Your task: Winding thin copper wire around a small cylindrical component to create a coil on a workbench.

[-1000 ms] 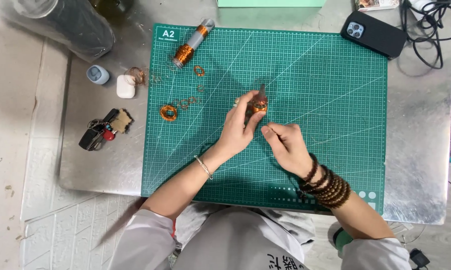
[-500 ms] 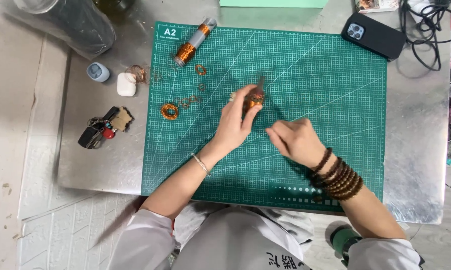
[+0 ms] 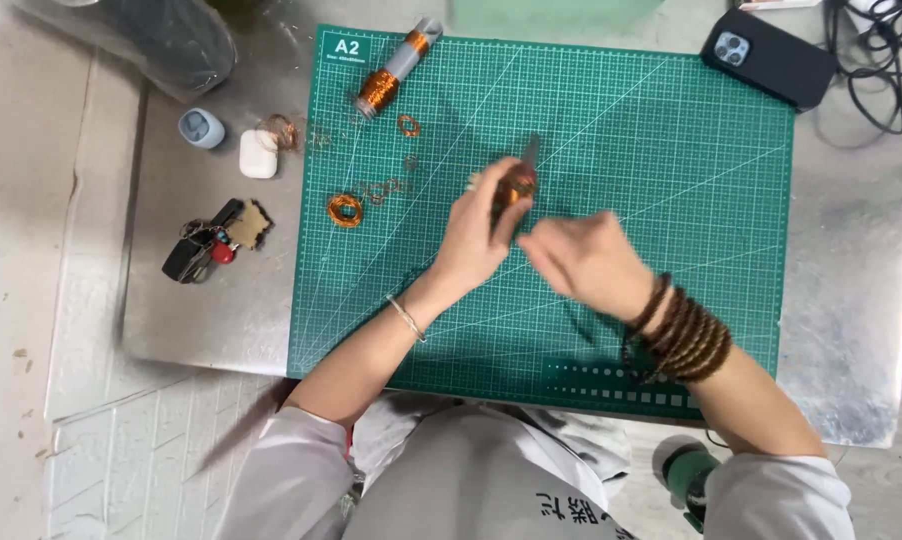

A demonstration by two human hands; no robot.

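Head view looks straight down at a small coil of copper wire (image 3: 518, 186), held up over the middle of the green cutting mat (image 3: 671, 180) on a thin rod whose tip pokes out above the fingers. The left hand (image 3: 481, 235) is wrapped around the coil from the left, fingers closed on it. The right hand (image 3: 583, 262) sits just beside it to the right, blurred, fingers drawn together — whether they pinch a strand of wire cannot be told. A thin bangle (image 3: 406, 318) circles the left wrist; a stack of dark bead bracelets (image 3: 683, 335) circles the right. Toward the mat's far left corner lies a spool of copper wire (image 3: 391, 72), with a small copper ring (image 3: 408, 125) below it and a larger copper ring (image 3: 344, 208) near the mat's left edge. Off the mat, on the metal bench (image 3: 851, 300), a white earbud case (image 3: 258, 154) and a small grey case (image 3: 201, 128) lie side by side, and a bunch of keys (image 3: 211, 245) lies nearer the left edge. A dark phone (image 3: 768, 60) rests at the mat's far right corner — black cables (image 3: 881, 50) beyond it.
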